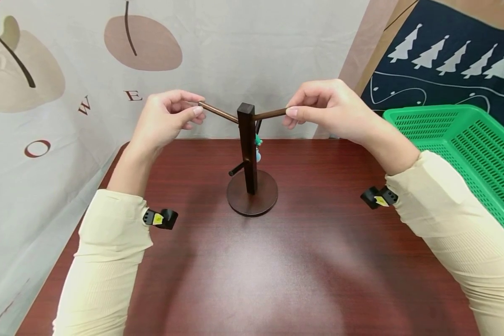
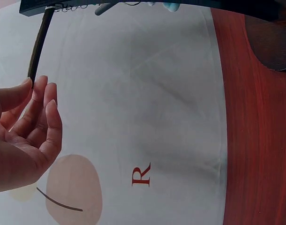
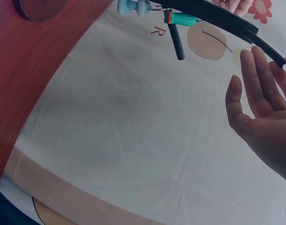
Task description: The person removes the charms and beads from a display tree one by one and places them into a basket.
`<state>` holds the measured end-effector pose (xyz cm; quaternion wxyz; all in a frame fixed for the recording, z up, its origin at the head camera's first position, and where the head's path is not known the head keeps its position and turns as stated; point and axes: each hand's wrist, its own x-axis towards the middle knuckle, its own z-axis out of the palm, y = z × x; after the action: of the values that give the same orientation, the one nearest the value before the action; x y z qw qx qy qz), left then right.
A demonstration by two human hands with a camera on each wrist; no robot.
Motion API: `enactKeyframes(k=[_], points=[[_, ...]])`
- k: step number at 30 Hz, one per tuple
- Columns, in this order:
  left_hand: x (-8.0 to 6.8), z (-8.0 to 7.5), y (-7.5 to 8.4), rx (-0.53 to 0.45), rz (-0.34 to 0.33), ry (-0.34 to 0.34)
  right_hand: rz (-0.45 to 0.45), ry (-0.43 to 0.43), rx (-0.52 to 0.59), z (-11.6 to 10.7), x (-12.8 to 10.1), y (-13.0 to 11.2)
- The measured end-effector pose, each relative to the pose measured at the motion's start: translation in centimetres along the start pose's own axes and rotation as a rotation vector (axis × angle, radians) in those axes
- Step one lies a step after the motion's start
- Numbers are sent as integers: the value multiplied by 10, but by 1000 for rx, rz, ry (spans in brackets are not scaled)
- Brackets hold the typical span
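Observation:
A dark brown wooden peg stand (image 1: 248,149) rises from its round base (image 1: 266,193) on the table. My left hand (image 1: 161,116) pinches the outer end of the upper left peg (image 1: 220,112) between thumb and fingers. On the other side my right hand (image 1: 329,109) pinches the tip of the upper right peg (image 1: 270,114). Behind the post hangs a small trinket with a green piece (image 3: 184,19) and a light blue piece (image 3: 133,7), partly hidden in the head view. A lower peg (image 1: 237,168) sticks out toward the front left.
The stand is near the back of the reddish-brown table (image 1: 185,261). A green plastic basket (image 1: 441,112) sits at the right, beside a dark blue cloth with white trees (image 1: 453,60). A pale printed curtain (image 1: 235,51) hangs behind the table.

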<state>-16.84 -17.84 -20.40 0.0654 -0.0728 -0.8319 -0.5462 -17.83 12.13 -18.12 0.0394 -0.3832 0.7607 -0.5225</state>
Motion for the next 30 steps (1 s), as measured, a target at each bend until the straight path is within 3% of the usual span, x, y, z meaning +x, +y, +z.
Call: enactKeyframes(k=[6,12,20,25,30], points=[[-10,4,-7,111,-23,-48,-3,-5,-3,0,0,0],[-29,15,-9,177,-56,-130,8,3,-25,-1,1,-1],[-54,33,-16,196,-83,-256,5,7,-43,-1,0,-2],[-63,42,-18,214,-103,-270,7,6,-34,-1,0,-1],[-68,48,-17,224,-118,-239,10,5,-47,-1,0,-2]])
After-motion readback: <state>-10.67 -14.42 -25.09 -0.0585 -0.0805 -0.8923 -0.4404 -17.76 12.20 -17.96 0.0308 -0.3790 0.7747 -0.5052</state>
